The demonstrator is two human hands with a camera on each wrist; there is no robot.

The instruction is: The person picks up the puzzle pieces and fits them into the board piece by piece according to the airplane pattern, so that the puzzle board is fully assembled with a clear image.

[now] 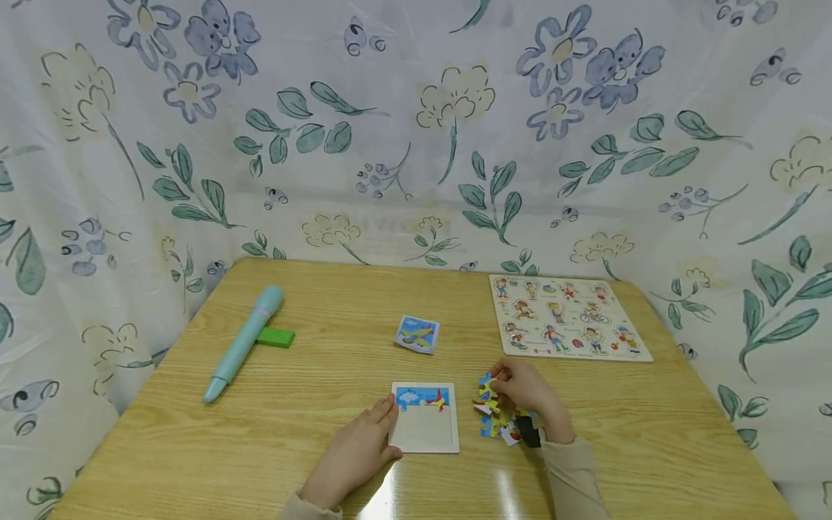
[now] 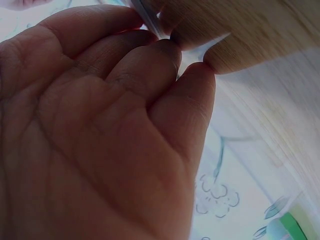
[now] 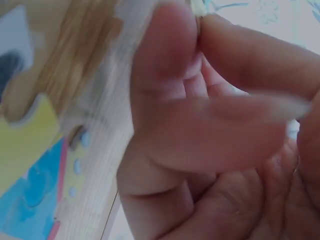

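My left hand [image 1: 357, 448] lies along the left side of a small square puzzle tray [image 1: 425, 433], its fingertips on the frame and the thumb by the near left corner. In the left wrist view, the fingers [image 2: 150, 75] reach to the tray's edge and the table. Blue sky and red-and-yellow puzzle pieces [image 1: 421, 396] fill the tray's top strip; bare board shows below. To the right, my right hand [image 1: 528, 390] is over a heap of loose puzzle pieces [image 1: 510, 432]. Its thumb and forefinger pinch a puzzle piece [image 3: 197, 7], mostly hidden behind the fingertips.
A picture card [image 1: 417, 334] with a yellow airplane lies beyond the tray. At the back right is a larger board [image 1: 572, 318] with printed figures. On the left, a turquoise pen-shaped object [image 1: 243, 347] touches a green block [image 1: 276, 337]. A flowered curtain [image 1: 416, 144] surrounds the table.
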